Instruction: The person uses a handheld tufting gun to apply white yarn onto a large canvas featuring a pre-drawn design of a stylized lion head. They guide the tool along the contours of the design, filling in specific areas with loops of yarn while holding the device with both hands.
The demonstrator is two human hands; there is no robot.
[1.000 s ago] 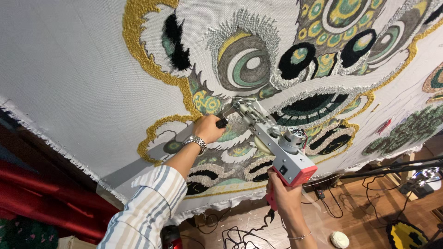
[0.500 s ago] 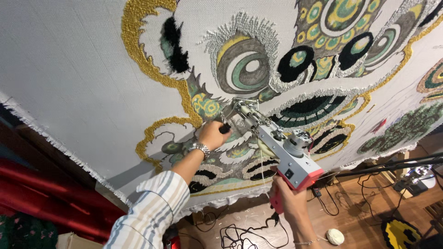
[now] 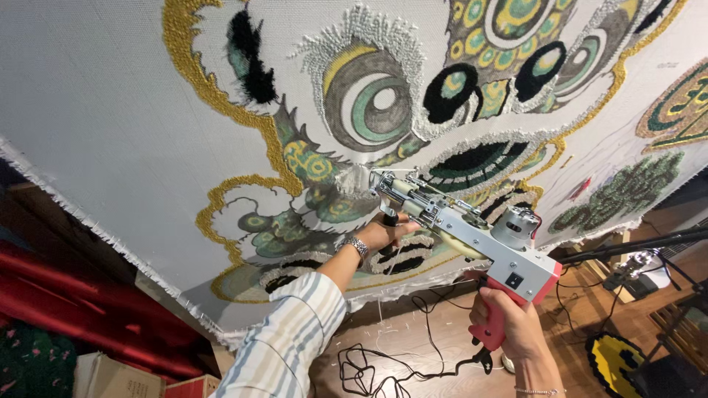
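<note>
One tufting gun (image 3: 472, 236) meets one stretched cloth (image 3: 110, 133): right hand (image 3: 509, 324) grips its red handle, left hand (image 3: 383, 232) apparently wraps the front grip.

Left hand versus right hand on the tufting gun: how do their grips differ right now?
The left hand wraps the black front handle near the cloth; the right hand wraps the red rear handle, low and away from the cloth. The left arm shows a striped sleeve and a metal watch; the right wrist wears a thin bracelet. Both grips are closed on the same tufting gun.
</note>
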